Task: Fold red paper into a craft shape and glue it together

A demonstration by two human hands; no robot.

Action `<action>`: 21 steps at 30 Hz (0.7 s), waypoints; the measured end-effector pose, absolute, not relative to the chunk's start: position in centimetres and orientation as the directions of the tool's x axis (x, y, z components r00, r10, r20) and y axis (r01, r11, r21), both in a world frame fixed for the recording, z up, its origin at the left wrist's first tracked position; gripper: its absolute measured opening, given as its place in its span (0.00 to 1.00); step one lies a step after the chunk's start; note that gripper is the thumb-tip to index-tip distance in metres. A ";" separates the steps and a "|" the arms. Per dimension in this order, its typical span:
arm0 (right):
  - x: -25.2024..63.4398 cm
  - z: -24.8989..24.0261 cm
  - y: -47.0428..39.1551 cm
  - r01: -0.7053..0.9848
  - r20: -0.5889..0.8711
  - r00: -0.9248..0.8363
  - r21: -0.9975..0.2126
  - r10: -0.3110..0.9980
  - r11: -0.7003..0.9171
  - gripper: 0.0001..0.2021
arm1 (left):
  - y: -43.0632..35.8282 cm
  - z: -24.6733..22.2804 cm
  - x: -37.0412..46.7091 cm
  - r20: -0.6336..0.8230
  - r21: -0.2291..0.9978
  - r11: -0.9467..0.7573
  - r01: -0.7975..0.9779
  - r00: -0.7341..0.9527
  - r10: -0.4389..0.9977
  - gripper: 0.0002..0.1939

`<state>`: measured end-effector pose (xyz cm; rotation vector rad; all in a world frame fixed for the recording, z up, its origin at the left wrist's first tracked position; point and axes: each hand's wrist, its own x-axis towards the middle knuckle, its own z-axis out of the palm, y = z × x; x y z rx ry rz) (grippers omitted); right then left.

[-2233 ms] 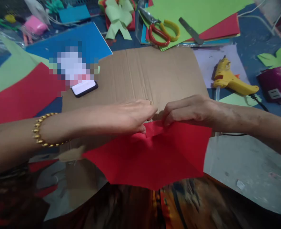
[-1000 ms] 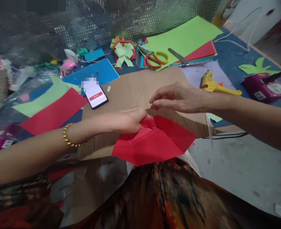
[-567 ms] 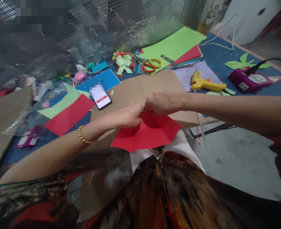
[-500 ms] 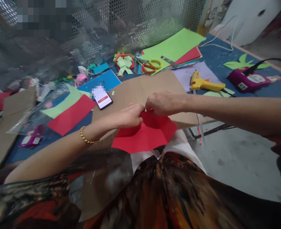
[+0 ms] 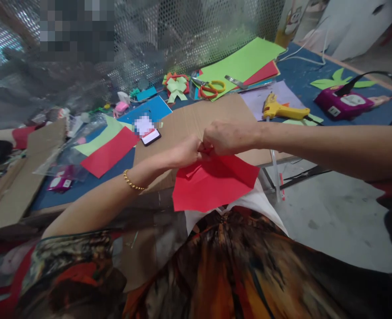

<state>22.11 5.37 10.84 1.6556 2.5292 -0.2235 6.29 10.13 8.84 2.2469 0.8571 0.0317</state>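
A sheet of red paper [image 5: 212, 186] with creases and an uneven lower edge hangs from my two hands, just in front of my lap. My left hand [image 5: 190, 153] pinches its upper edge from the left, a gold bead bracelet on the wrist. Right beside it, my right hand [image 5: 227, 137] is closed on the same edge, knuckles up. The two hands touch, and most of the fingertips are hidden between them. Beneath both hands lies a brown cardboard sheet [image 5: 186, 119] on the blue table.
A phone [image 5: 151, 136] rests on the cardboard's left side. Scissors [image 5: 212, 88] and green paper [image 5: 245, 62] lie at the back. A yellow glue gun [image 5: 284, 108] and a purple power socket box [image 5: 342, 102] are on the right. Red paper [image 5: 111, 150] lies left.
Both hands have drawn tighter together at the paper's upper edge. The lower part of the red paper has swung and bunched slightly to the right. The camera view has shifted a little.
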 end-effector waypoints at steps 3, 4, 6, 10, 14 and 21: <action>22.4 11.2 5.4 0.934 -0.218 -0.356 -0.040 0.909 0.356 0.07 | 9.8 9.4 6.2 -0.316 0.552 -0.492 0.673 0.715 0.624 0.18; 22.6 11.3 5.3 0.940 -0.238 -0.337 -0.029 0.911 0.340 0.08 | 9.6 9.5 6.2 -0.321 0.542 -0.481 0.689 0.699 0.639 0.19; 23.0 11.4 5.3 0.951 -0.256 -0.300 -0.010 0.919 0.308 0.11 | 9.3 9.6 6.2 -0.310 0.535 -0.467 0.704 0.678 0.667 0.20; 23.9 10.7 5.1 0.965 -0.190 -0.259 -0.005 0.947 0.263 0.12 | 8.7 9.3 6.9 -0.265 0.489 -0.441 0.753 0.610 0.747 0.24; 24.6 9.5 5.3 0.962 0.016 -0.272 0.015 0.962 0.272 0.12 | 8.5 9.0 7.8 -0.145 0.396 -0.463 0.793 0.553 0.821 0.24; 24.0 9.7 4.9 0.980 0.291 -0.196 0.023 0.936 0.198 0.15 | 7.8 10.0 7.4 0.172 0.124 -0.533 0.837 0.510 0.843 0.15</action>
